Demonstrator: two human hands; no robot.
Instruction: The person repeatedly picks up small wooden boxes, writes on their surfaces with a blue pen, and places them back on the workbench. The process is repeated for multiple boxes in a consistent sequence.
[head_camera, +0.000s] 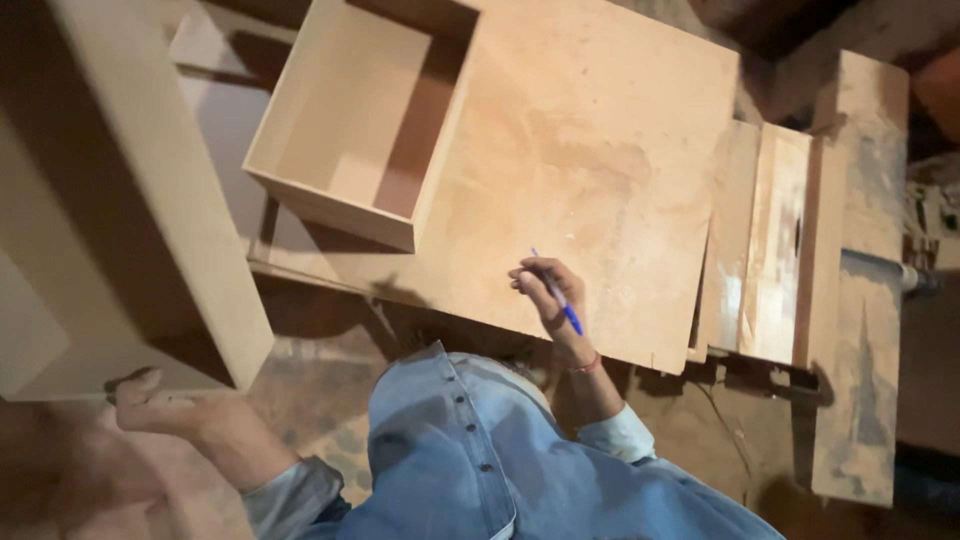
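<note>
- Head view: the right hand (548, 290) is in the middle of the picture, resting on the near edge of the big flat light-brown plywood sheet (590, 150)
- Its fingers are closed around a thin blue and white pen (558, 297), and the pen tip points up and away, toward the far side of the sheet
- The pen sits just above the wood, very near it; I cannot tell if the tip touches
- I can see no clear pen line on the plywood sheet yet, only pale stains and scuffs, so the marking looks like it has not got far
- The left hand (160, 405) is low on the left, well apart from the pen
- Its fingers are curled and pressed on the near bottom corner of the tall pale wooden cabinet box (150, 200), as if to hold it steady; it does not wrap around anything
- The open square wooden drawer box (360, 120) sits on the far left part of the plywood sheet; it has four walls and a bottom and looks put together already
- To the right of the sheet lie long worn wooden planks (775, 250), side by side, touching the sheet's right edge
- A light-blue denim shirt with buttons (470, 460) fills the near middle of the picture, below both hands
</note>
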